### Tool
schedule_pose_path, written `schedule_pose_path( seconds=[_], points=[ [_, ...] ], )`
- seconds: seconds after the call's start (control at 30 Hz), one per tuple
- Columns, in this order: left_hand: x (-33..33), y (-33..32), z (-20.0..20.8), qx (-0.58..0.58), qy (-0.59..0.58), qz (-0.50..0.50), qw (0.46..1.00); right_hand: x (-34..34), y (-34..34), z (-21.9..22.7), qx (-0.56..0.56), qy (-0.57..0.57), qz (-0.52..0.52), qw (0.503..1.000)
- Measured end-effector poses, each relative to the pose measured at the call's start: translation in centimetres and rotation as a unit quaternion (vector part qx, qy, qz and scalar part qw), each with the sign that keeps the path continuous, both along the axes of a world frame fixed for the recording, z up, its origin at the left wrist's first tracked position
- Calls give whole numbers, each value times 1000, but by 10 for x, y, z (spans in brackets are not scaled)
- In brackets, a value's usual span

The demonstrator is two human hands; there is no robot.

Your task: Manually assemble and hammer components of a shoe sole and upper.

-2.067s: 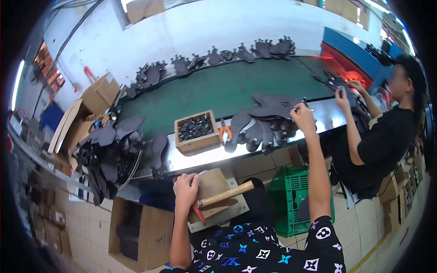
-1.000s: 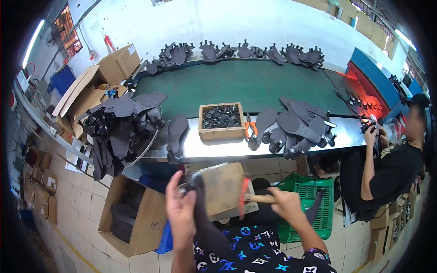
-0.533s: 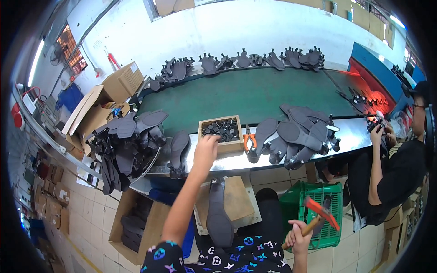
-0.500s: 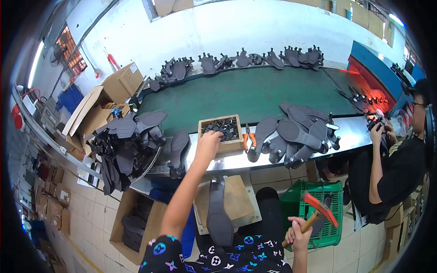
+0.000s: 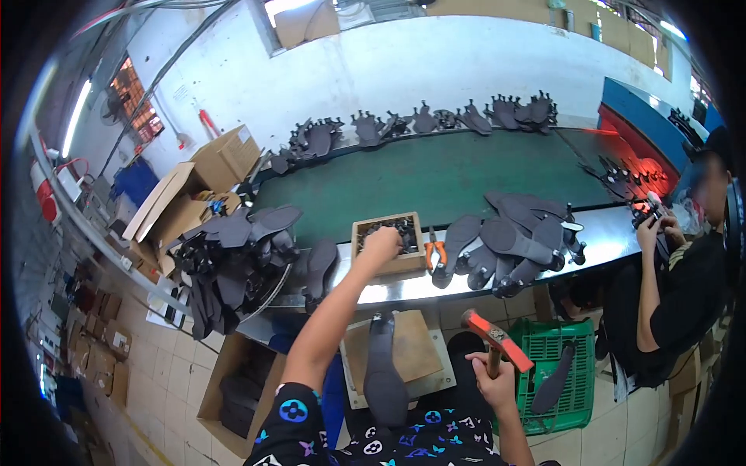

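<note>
My left hand [image 5: 381, 244] reaches down into a small wooden box [image 5: 396, 268] of small black pieces [image 5: 408, 233]. Its fingers are bent into the pile, and what they pinch is hidden. In my right hand [image 5: 497, 384] is a hammer [image 5: 507, 346] with a red head and a wooden handle, held up to the right of my lap. Between my arms a dark shoe sole with a heel [image 5: 385, 377] lies sole up on a tan board [image 5: 423, 349], its heel end pointing away from me. Orange-handled pliers [image 5: 437, 255] lie beside the wooden box.
Dark heeled soles [image 5: 517, 237] are piled right of the pliers, others [image 5: 233, 233] at left. Behind runs a green conveyor belt [image 5: 420, 171]. A green crate [image 5: 579, 396] stands at lower right, an open carton [image 5: 214, 404] at lower left. A co-worker [image 5: 676, 272] handles something at right.
My left hand has moved deeper into the box of black pieces. The hammer has turned and shifted left, nearer the board. The whole view has shifted slightly.
</note>
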State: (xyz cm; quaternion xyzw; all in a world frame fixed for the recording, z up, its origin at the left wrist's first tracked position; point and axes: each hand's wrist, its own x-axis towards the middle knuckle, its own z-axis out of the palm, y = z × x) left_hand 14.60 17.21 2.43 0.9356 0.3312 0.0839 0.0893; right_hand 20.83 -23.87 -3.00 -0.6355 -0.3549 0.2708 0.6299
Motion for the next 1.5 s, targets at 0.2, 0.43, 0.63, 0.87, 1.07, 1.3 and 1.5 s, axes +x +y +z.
schedule_pose_path(
  seconds=[0.2, 0.43, 0.63, 0.87, 1.07, 1.3, 1.5],
  points=[
    [-17, 25, 3, -78, -143, 10, 987, -3, 15, 17, 8, 0, -5, 1000],
    [-68, -133, 80, -453, -477, 49, 752, 4, 26, 79, 131, 56, 26, 989],
    [-123, -266, 127, -484, -481, -11, 730, -27, 44, 147, 202, 64, 139, 967],
    [-156, -289, 141, -84, -362, -86, 924, -39, 46, 137, 148, 56, 246, 956],
    [-167, -267, 108, -4, -364, -138, 921, -45, 57, 128, 86, 180, 292, 935],
    [-159, -194, 16, -21, -318, 34, 947, -39, 94, 103, 60, 76, 227, 969],
    [-148, -168, -29, -246, -402, 40, 881, -30, 155, 75, -46, -39, 235, 970]
  ],
)
